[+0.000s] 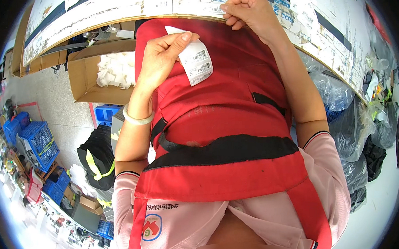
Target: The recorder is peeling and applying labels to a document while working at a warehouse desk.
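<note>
My left hand point(164, 56) is closed, thumb against fingers, on a curling strip of white barcode labels point(196, 62). The strip hangs down in front of the red apron point(236, 95) over my lap. At the table's near edge, my right hand point(251, 15) is raised with thumb and fingers pinched together. Anything between those fingertips is hidden or too small to make out. Just left of the fingertips, a white printed label point(207, 7) lies flat on the worn table top point(301, 29).
An open cardboard box point(83, 75) of crumpled white scraps stands below the table at the left. Blue plastic crates point(40, 144) and a black bundle with a yellow-green tie point(98, 158) are further left. Clear and black plastic bags point(350, 131) crowd the right side.
</note>
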{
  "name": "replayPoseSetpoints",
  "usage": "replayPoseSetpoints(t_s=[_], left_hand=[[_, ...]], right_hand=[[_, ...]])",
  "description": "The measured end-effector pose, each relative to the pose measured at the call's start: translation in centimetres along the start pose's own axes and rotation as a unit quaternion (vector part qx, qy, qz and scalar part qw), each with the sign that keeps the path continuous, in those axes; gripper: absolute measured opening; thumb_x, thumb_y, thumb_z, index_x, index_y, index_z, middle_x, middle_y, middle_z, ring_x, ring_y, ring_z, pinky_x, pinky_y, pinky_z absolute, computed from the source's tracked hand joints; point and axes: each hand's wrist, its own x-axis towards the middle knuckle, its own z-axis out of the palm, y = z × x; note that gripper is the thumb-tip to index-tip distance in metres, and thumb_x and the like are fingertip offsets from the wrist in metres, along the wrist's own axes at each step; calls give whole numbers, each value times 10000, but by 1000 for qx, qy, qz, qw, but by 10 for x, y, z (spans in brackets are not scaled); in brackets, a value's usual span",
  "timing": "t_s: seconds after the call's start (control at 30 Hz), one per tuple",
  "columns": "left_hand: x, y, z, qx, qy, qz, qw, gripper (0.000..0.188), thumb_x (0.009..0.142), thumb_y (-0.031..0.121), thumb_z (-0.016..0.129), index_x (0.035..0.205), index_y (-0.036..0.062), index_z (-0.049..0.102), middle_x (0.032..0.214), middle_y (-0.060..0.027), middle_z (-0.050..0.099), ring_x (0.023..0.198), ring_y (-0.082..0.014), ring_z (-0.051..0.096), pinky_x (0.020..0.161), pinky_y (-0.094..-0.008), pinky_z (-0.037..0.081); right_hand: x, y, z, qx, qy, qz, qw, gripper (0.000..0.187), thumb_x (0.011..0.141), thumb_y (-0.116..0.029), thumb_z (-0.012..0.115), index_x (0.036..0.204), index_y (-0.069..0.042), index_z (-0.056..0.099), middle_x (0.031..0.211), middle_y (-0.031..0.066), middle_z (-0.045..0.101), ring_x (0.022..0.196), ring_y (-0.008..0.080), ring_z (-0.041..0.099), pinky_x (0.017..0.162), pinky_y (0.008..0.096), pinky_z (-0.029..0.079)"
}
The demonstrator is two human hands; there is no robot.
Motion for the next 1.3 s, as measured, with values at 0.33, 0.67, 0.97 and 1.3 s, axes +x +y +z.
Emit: replayPoseSetpoints(t_s=[0.33,0.67,0.97,1.3], left_hand=[[-1,-4,1,-8,-3,-2,1000,293,932,274,614,1011,10,710,786,1,668,656,-34,514,573,-187,409],[-1,-3,-2,0,-27,-39,999,300,936,254,596,1068,1,688,992,-62,697,911,-107,602,844,-254,468],[-2,-2,5,-87,-8,-54,995,380,979,317,520,1069,-17,675,862,-41,672,707,-70,577,621,-201,458],[-10,5,-1,-93,-2,-49,994,272,887,84,645,1153,29,642,792,-11,661,566,-40,532,485,-179,401]], right_hand=[[-1,2,2,0,3,-10,1000,162,881,-102,638,862,59,625,733,113,648,580,149,621,494,244,513],[-3,-7,7,-38,12,-14,999,157,883,-89,619,854,65,618,726,114,644,580,151,622,496,251,513],[-11,-4,0,-20,4,-66,998,163,895,-106,613,852,51,623,725,100,642,582,145,617,501,245,507],[-59,37,-155,-84,318,-74,942,180,866,-226,691,813,-57,656,697,-9,637,571,52,566,528,191,454]])
